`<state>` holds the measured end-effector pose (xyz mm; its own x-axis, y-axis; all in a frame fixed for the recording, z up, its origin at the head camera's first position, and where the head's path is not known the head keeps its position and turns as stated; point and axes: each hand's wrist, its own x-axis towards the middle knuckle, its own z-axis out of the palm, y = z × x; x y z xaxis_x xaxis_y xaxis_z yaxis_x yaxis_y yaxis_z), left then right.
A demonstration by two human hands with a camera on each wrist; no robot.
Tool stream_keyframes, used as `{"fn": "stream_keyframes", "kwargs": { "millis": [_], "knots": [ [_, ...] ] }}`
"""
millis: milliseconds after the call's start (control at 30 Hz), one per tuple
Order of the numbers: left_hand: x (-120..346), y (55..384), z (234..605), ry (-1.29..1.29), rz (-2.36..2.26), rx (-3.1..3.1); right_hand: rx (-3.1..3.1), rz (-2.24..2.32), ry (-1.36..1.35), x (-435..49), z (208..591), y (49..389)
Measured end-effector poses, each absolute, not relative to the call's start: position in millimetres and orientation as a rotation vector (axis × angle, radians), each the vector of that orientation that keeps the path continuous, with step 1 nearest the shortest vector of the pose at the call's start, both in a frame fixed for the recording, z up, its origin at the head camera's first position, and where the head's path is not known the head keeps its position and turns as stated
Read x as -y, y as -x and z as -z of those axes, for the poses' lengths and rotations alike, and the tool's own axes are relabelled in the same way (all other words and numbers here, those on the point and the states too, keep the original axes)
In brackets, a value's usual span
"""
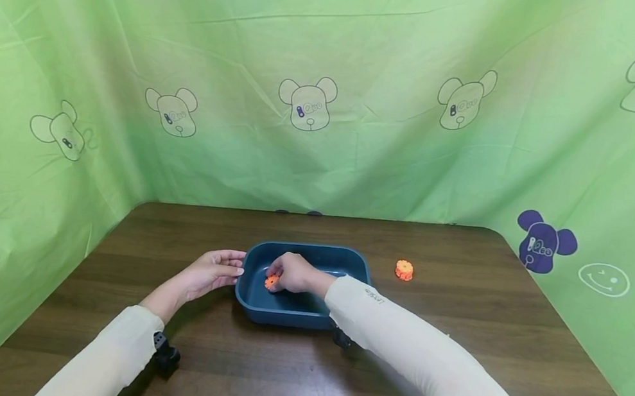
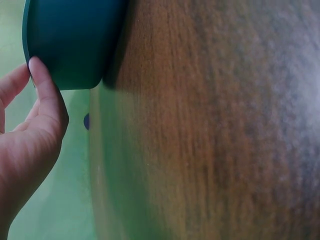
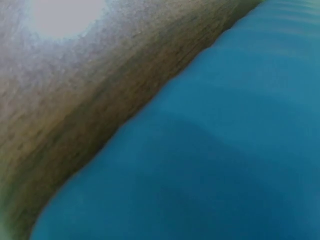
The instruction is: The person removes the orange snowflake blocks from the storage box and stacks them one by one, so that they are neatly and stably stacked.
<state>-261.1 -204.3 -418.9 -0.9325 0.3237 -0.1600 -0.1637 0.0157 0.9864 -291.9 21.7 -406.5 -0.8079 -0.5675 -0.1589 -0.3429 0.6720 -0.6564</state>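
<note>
A dark blue rectangular plastic basin (image 1: 293, 319) with rounded corners stands in the middle of the table. At its left end my left hand (image 1: 211, 274) holds the rim, and the left wrist view shows the thumb (image 2: 42, 80) against the basin's wall (image 2: 75, 45). My right hand (image 1: 295, 273) reaches down inside the basin, its fingers pinching a small orange flower-shaped piece (image 1: 271, 282) near the left end. Only the basin's blue side (image 3: 210, 165) fills the right wrist view; the right hand is hidden there.
Another orange flower-shaped piece (image 1: 404, 270), looking thick or stacked, lies on the wooden table (image 1: 442, 340) right of the basin. A green curtain (image 1: 356, 163) with printed bear faces hangs behind and on both sides of the table.
</note>
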Motion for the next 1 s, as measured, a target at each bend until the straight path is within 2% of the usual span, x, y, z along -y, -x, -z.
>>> {"fn": "stream_keyframes", "kwargs": {
  "millis": [1000],
  "knots": [
    [205.9,261.0,419.1,-0.202,-1.982,-1.956,-2.455,0.966,0.725,-44.7,394.7,294.9]
  ]
}}
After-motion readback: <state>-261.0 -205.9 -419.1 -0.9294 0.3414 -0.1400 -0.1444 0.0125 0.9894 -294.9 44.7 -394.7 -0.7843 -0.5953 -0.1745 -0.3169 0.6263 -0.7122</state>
